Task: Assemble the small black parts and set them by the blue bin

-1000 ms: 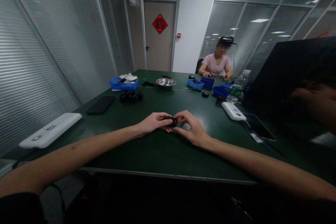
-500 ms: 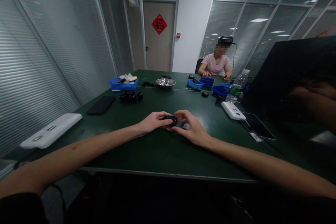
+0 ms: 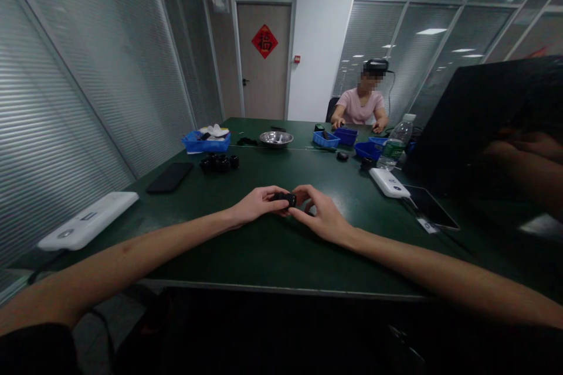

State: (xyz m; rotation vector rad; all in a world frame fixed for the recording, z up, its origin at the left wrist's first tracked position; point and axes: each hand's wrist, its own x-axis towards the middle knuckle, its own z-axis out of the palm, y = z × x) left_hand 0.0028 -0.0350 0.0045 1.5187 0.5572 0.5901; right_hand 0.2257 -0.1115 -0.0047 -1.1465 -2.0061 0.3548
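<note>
Over the green table [image 3: 264, 258], just in front of me, a small black rounded part [image 3: 290, 199] lies in my left hand [image 3: 259, 204]. The thumb presses on its near side, and the fingers wrap behind it. My right hand [image 3: 323, 214] reaches in from the right, with its curled thumb and index finger around the part's right end. Its other fingers are bent, and the exact contact is partly hidden. Farther off to the left stands a cluster of several black cylindrical pieces [image 3: 220, 163] that resemble the held one.
A black phone-like slab [image 3: 170, 178] and a white device [image 3: 90, 221] lie left. Behind are a blue basket [image 3: 206, 143], a metal bowl [image 3: 276, 139] and blue bins [image 3: 326, 140]. Right: a bottle [image 3: 396, 143], white power bank [image 3: 389, 183], tablet [image 3: 428, 206], dark screen [image 3: 466, 129]. A co-worker [image 3: 361, 106] sits opposite.
My right thumb and index finger have moved slightly left and closed in on the end of the black part. My left hand keeps its grip. The view has shifted a little.
</note>
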